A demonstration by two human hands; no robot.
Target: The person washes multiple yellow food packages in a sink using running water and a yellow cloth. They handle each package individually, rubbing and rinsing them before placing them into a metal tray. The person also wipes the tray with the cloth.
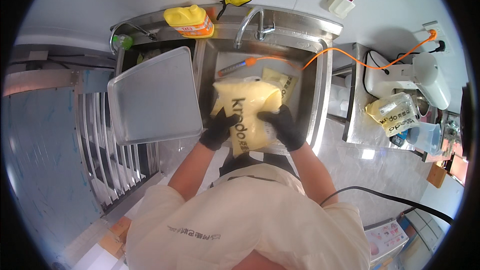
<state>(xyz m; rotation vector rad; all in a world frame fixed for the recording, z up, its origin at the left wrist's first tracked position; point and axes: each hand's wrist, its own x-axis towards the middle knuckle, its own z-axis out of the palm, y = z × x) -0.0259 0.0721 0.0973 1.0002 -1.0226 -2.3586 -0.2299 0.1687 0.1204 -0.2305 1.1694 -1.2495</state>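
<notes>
A plump plastic bag with pale yellow contents (249, 116) is held over the near part of a stainless steel sink basin (313, 93). Its side bears large dark lettering. My left hand (220, 129), in a black glove, grips the bag's left side. On the opposite side my right hand (283, 127), gloved alike, presses its thumb into the bag. Behind it, a similar yellow bag (288, 82) lies on the basin floor, partly hidden. An orange-ended rod-shaped device (236, 68) with a lit display rests in the basin, its orange cord (337, 49) running out rightward.
A metal baking tray (155, 99) leans over the left basin. A yellow jug (189, 21) stands between two faucets, the nearer one a curved chrome faucet (258, 26). At right, a side table (354, 120) holds a white stand mixer (420, 77), another yellow bag (393, 114) and a clear plastic jug (425, 138).
</notes>
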